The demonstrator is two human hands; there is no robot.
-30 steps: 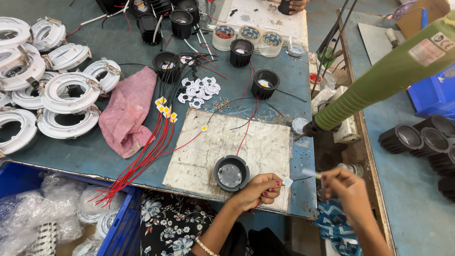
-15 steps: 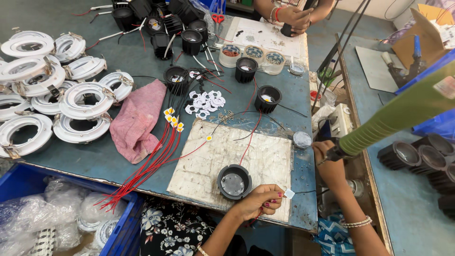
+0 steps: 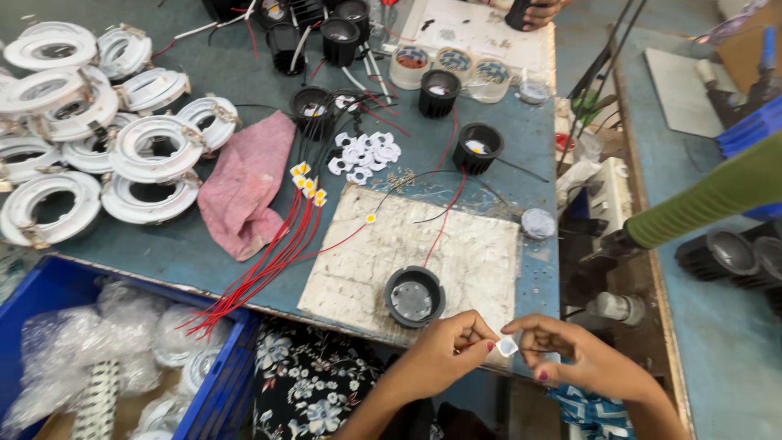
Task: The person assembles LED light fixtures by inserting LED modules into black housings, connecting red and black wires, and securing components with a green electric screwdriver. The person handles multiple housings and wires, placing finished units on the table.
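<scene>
**Now a small white piece between two grips**

Now my left hand [image 3: 444, 354] and my right hand [image 3: 570, 358] both pinch one small white square piece [image 3: 507, 346], at the near edge of the desk [image 3: 244, 244], just beside the black round housing [image 3: 414, 296]. Both grips are closed on it with fingertips only. I think it can slip and fall off the edge, because the piece is tiny.

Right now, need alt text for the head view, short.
Two hands, left hand and right hand, pinch a small white square piece between them at the near edge of a blue workbench. A black round housing sits just beyond on a white mat; red wires and white rings lie left.
</scene>
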